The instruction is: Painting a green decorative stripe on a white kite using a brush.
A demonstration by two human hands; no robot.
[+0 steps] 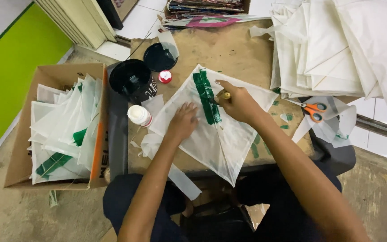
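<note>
A white diamond-shaped paper kite [216, 134] lies flat on a brown board [229, 49]. A wide green painted stripe [207, 96] runs down its upper middle. My right hand [238, 102] grips a small brush with a yellow handle [225, 95], its tip on the stripe. My left hand [182, 121] rests flat on the kite, fingers spread, left of the stripe.
A black paint pot [133, 80] and its lid [159, 57] stand left of the kite, beside a small white bottle [139, 115] and a red cap [165, 76]. A cardboard box [23, 148] of painted kites sits at left. Blank kites [337, 45] are stacked top right, near orange-handled scissors [312, 109].
</note>
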